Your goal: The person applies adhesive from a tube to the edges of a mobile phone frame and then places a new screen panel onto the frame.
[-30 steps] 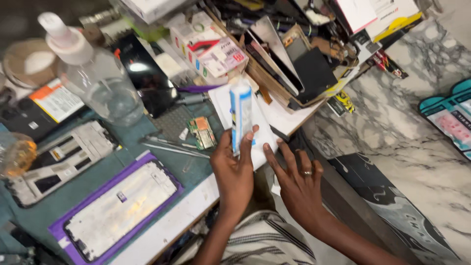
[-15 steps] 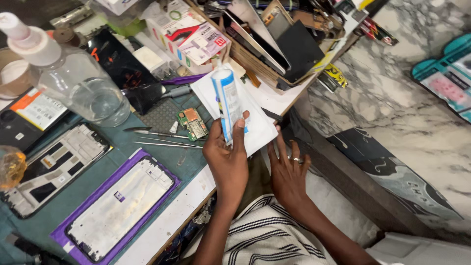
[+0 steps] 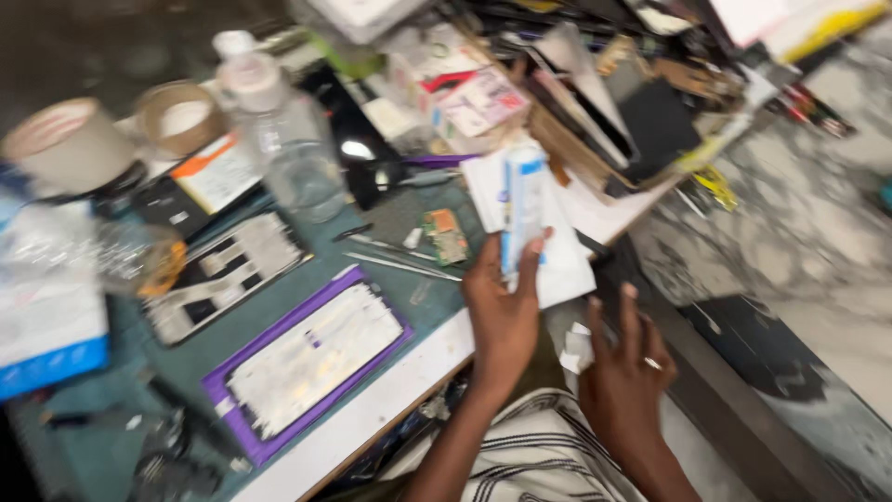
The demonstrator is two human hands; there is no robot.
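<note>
Your left hand (image 3: 502,311) grips a white-and-blue tube (image 3: 522,209) above white paper (image 3: 567,265). Beside the tube lies a small circuit board (image 3: 446,235). Your right hand (image 3: 624,376) hangs empty, fingers spread.

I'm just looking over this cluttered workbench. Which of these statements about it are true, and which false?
1. The left hand holds a white and blue tube upright. True.
2. The right hand grips a screwdriver. False: it holds nothing that shows, fingers spread by the bench edge.
3. A ring sits on a finger of the right hand. True.
4. The clear plastic bottle lies on its side. False: it stands upright.
5. A purple-framed panel lies flat on the green mat. True.
</note>
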